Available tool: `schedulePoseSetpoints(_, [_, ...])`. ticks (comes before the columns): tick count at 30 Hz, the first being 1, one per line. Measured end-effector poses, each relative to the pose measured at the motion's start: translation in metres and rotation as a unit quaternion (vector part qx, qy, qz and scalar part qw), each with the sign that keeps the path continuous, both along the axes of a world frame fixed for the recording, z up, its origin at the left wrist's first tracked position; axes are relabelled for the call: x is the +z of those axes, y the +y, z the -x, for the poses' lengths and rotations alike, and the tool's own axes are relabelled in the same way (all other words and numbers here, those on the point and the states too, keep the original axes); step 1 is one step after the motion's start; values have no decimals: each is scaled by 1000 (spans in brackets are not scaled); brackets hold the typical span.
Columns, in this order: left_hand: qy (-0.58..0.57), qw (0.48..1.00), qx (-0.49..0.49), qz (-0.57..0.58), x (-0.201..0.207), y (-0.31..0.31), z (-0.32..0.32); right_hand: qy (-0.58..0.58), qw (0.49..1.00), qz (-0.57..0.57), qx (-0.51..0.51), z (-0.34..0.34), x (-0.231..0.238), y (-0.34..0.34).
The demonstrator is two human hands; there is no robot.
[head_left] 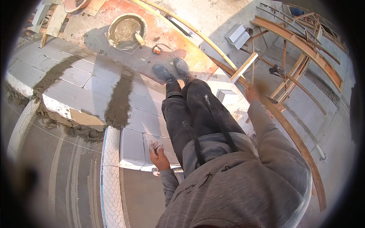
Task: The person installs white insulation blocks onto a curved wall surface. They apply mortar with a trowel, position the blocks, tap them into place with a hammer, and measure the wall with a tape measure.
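My left hand [159, 156] hovers at the near edge of a low wall of pale grey blocks [132, 142]. Its fingers are half curled and a little apart, with nothing visible between them. Out to the right, my right hand [251, 93] is closed at a long wooden rail [291, 136], though a brown blur hides part of the grip. Just beyond it a short pale wooden bar [244, 67] crosses the rail. Two bands of wet grey mortar [118, 100] run across the block top.
A round bucket of mortar [124, 31] with a tool handle in it stands on the orange board. Orange ear defenders [156, 49] lie near my boots. Mesh-wrapped white tubes [111, 186] hang below the wall. Timber scaffolding [300, 45] and a lower level lie right.
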State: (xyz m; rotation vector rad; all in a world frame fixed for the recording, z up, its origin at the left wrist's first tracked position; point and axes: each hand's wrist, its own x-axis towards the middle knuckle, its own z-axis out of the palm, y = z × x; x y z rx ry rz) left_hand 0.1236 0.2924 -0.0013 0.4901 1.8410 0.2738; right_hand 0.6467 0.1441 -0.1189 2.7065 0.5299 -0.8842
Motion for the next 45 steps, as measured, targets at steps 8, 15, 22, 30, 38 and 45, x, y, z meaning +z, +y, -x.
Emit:
schedulePoseSetpoints(8, [27,983,-179,27,-22,-10,-22,81,971,99,-203,63,35,-197])
schedulePoseSetpoints(15, [122,950,-283,52,-40,-47,-47,66,897,54,-433,114,-69,-289])
schedulePoseSetpoints(22, [248,870,-425,30,-60,-66,-89,4,797,-123,-592,90,-248,-362])
schedulePoseSetpoints(30, [299,692,-657,22,-105,-47,-126,-123,695,-58,-706,32,-434,-415])
schedulePoseSetpoints(38, [343,687,-641,0,-131,-19,-171,-103,653,-125,-740,19,-421,-430])
schedulePoseSetpoints(45, [52,851,-519,-66,-135,-70,-289,271,761,-268,-525,-15,-155,-316])
